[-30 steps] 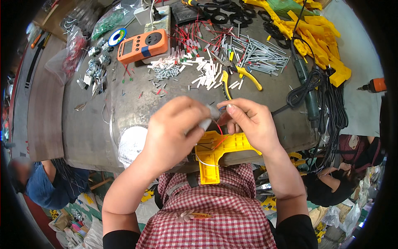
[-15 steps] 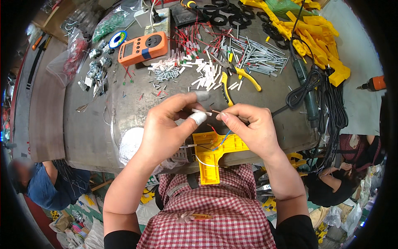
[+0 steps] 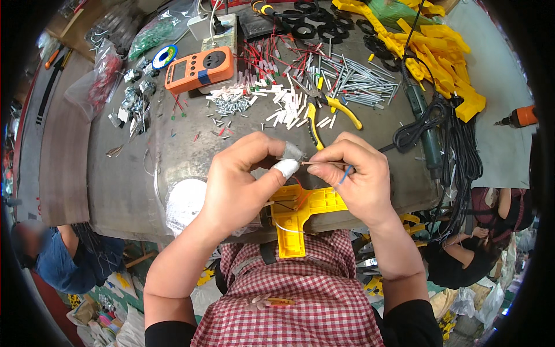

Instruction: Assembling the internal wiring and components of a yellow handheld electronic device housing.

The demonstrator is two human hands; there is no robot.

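Note:
My left hand [image 3: 245, 176], its thumb and forefinger tips wrapped in white tape, is closed in a pinch; what lies between the tips is hidden. My right hand [image 3: 358, 173] pinches a thin brownish wire [image 3: 324, 163], whose end reaches the taped fingertips. A blue wire [image 3: 346, 174] shows against the right fingers. Below both hands lies an open yellow plastic housing [image 3: 292, 240], at the table's near edge, with red, black and white wires in it. Just beyond the hands rest yellow-handled pliers [image 3: 313, 124].
White sleeves [image 3: 287, 104], small screws [image 3: 230, 104] and long metal rods [image 3: 367, 81] lie in piles farther back. An orange meter [image 3: 199, 68] stands at left. Black cable [image 3: 462, 150] and yellow plastic parts [image 3: 439, 55] fill the right side. Other people sit on both sides.
The white sleeve seen at my left fingertips is now out of sight. My hands have drawn together, and the blue wire has risen from the housing to my right fingers.

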